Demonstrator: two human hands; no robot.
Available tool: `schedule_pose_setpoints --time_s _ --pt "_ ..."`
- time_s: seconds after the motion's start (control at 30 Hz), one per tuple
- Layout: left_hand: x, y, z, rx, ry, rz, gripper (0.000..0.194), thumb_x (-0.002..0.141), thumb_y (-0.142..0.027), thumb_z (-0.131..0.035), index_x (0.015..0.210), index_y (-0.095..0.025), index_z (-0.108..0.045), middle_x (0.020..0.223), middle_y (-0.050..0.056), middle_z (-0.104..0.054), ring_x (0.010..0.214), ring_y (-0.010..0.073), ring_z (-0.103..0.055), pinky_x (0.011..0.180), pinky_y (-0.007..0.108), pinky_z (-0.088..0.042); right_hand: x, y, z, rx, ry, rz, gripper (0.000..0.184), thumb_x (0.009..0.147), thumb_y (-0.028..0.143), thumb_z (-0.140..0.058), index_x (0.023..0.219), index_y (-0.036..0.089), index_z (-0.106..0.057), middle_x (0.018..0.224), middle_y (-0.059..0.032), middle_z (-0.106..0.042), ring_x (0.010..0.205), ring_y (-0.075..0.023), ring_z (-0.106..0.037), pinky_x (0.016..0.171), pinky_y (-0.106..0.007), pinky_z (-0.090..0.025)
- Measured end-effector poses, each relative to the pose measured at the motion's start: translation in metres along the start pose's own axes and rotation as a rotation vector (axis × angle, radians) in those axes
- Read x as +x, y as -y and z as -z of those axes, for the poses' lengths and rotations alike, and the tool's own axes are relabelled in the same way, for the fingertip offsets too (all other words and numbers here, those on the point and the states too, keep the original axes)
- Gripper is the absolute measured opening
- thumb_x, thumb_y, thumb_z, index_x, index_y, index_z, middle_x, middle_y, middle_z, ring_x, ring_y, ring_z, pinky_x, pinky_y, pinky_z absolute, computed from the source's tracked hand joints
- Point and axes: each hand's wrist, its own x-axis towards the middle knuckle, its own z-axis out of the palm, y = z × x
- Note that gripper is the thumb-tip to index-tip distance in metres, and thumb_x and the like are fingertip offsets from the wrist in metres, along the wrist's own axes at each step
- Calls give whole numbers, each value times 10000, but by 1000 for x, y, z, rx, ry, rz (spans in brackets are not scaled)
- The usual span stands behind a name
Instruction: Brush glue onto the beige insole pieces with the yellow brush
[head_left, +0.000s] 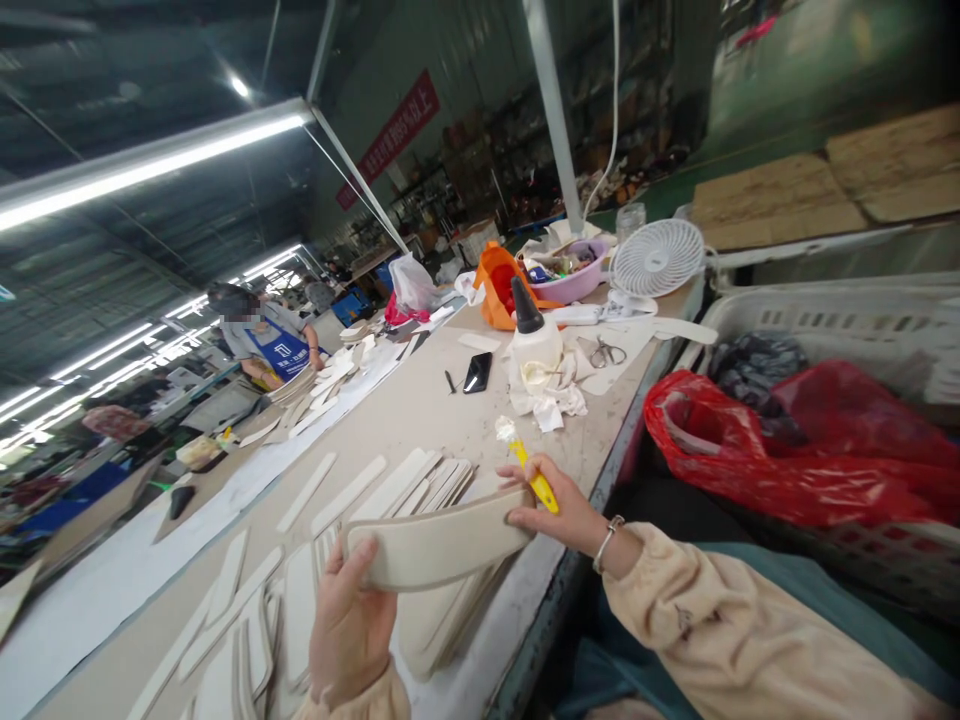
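Note:
My left hand (pixel 351 620) grips the near end of a long, slightly curved cream strip (pixel 442 545) with rounded corners, its thumb on the face. My right hand (pixel 562 508) holds the strip's far end between thumb and fingers. Tucked in that same hand is a small yellow-handled brush (pixel 541 488), its whitish, caked head pointing up and away. Below the strip lies a stack of similar cream pieces (pixel 435 630). More loose strips (pixel 225 610) are spread and piled to the left.
Beyond my hands are a phone (pixel 478 372), a white bottle with a black nozzle (pixel 534 345), crumpled cloth (pixel 551 390), scissors (pixel 606 352) and a white fan (pixel 658 258). At right stands a white crate (pixel 847 310) with a red bag (pixel 780 460). A co-worker (pixel 274 345) is across the table.

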Motion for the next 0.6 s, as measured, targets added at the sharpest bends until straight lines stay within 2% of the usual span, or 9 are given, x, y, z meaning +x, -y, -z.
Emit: schedule_pose_setpoints --time_s 0.13,0.27,0.4,0.6 --pt "14 5 -9 -70 -109 3 195 725 -174 -704 899 -206 -622 856 -21 -692 835 139 -657 767 260 -562 -1 3 -1 81 -84 -72 452 716 365 -741 835 242 -322 942 -13 -677 754 -140 -625 673 -270 -502" --pt "20 25 -14 -205 -167 88 103 818 -155 -599 913 -173 -634 852 21 -710 904 145 -661 864 262 -540 0 3 1 77 -180 -111 443 696 389 -746 802 234 -344 765 52 -565 592 -97 -507 546 -220 -427" --pt "11 45 -20 -319 -120 135 187 834 -88 -532 973 -138 -645 950 69 -717 1004 157 -651 940 272 -510 -1 -1 4 11 -198 -112 409 719 378 -734 785 231 -358 687 67 -468 567 -94 -438 529 -219 -380" --pt "5 56 -23 -360 -127 72 276 808 -65 -569 1065 -133 -642 1026 100 -713 1073 187 -637 1006 318 -474 -1 -11 9 -69 -197 -106 404 740 410 -719 794 240 -356 656 59 -444 574 -121 -441 528 -243 -380"
